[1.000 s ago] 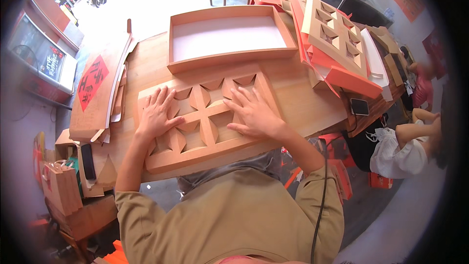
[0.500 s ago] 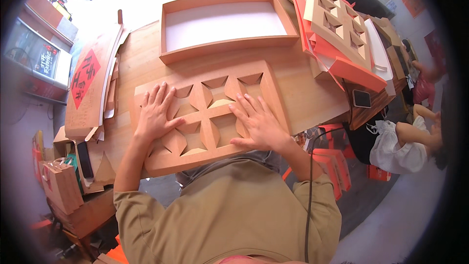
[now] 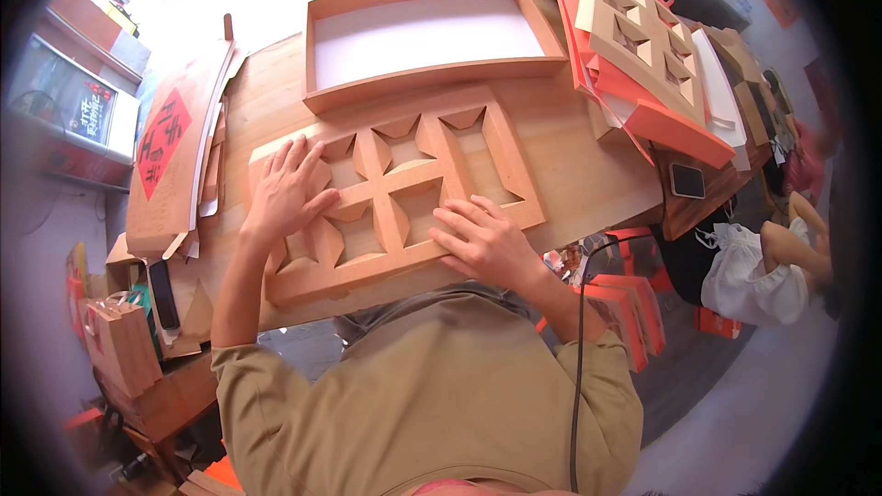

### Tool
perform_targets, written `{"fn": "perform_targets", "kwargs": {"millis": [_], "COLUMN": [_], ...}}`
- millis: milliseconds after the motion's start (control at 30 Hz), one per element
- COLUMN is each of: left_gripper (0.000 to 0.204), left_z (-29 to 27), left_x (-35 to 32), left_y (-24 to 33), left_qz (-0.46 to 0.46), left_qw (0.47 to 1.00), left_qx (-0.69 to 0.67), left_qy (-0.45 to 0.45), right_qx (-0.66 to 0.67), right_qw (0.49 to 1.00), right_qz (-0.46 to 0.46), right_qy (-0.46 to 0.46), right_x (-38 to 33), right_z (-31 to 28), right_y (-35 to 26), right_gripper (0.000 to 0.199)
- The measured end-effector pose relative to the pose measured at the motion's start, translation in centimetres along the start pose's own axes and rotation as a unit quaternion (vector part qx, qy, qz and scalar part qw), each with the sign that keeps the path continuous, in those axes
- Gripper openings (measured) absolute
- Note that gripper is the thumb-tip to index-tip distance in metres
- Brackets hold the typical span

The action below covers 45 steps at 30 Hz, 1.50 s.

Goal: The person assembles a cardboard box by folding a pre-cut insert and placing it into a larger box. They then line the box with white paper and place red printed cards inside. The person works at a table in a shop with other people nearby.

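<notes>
A brown cardboard insert (image 3: 379,189) with several folded openings lies on the wooden table (image 3: 606,186) in front of me. My left hand (image 3: 287,191) is flat on its left part, fingers spread. On the near right part of the insert rests my right hand (image 3: 489,241), its fingers loosely bent and apart, covering some of the near edge. Neither hand grasps anything. The opening in the right column runs as one long gap, with a small folded flap at its far end. Just beyond the insert stands a shallow cardboard box (image 3: 441,75) with a white bottom.
Flat cardboard with a red diamond label (image 3: 163,142) lies at the left. Red and brown card pieces, with another insert (image 3: 634,32) on top, are piled at the right near a phone (image 3: 687,181). A black cable (image 3: 578,386) hangs by my right arm. A person (image 3: 753,276) is at the far right.
My right hand has slid nearer to me and its fingers have bent. The right column, partly bridged earlier, now shows one long opening. My left hand has shifted slightly left and away from me.
</notes>
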<state>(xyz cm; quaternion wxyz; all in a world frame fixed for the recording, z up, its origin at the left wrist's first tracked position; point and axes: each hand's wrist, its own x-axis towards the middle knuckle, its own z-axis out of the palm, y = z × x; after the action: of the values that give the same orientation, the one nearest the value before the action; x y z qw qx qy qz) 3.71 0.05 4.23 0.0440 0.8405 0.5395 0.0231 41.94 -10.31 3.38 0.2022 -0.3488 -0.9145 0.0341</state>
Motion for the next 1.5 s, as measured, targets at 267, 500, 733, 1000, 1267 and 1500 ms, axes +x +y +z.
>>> {"fn": "perform_targets", "kwargs": {"millis": [267, 500, 733, 1000, 1267, 1500], "left_gripper": [0.086, 0.105, 0.104, 0.102, 0.105, 0.107], "left_z": [-1.2, -0.2, -0.4, 0.2, 1.1, 1.5], "left_x": [-5.5, -9.8, -10.3, -8.0, -7.8, -9.2], "left_y": [3.9, 6.6, 7.5, 5.9, 5.2, 6.4], "left_qz": [0.058, -0.005, 0.003, -0.018, -0.006, 0.000], "left_qw": [0.997, 0.999, 0.998, 0.999, 0.999, 0.999], "left_qx": [0.022, -0.048, -0.067, -0.044, -0.041, -0.033], "left_qy": [0.038, -0.006, -0.006, -0.001, 0.005, -0.009], "right_qx": [-0.031, -0.004, -0.018, -0.056, -0.059, -0.038], "right_qw": [0.996, 0.995, 0.996, 0.976, 0.975, 0.973], "right_qz": [0.066, 0.068, 0.065, 0.211, 0.210, 0.217], "right_qy": [-0.043, -0.077, -0.061, -0.012, -0.051, -0.071], "right_x": [-0.6, -1.2, -3.5, -5.3, -4.6, -6.8], "right_z": [0.9, 0.2, 0.7, 0.9, -0.3, -0.2], "right_y": [-1.0, -1.6, -2.0, 0.7, 0.6, -1.0], "right_gripper": [0.075, 0.082, 0.081, 0.078, 0.085, 0.084]}}
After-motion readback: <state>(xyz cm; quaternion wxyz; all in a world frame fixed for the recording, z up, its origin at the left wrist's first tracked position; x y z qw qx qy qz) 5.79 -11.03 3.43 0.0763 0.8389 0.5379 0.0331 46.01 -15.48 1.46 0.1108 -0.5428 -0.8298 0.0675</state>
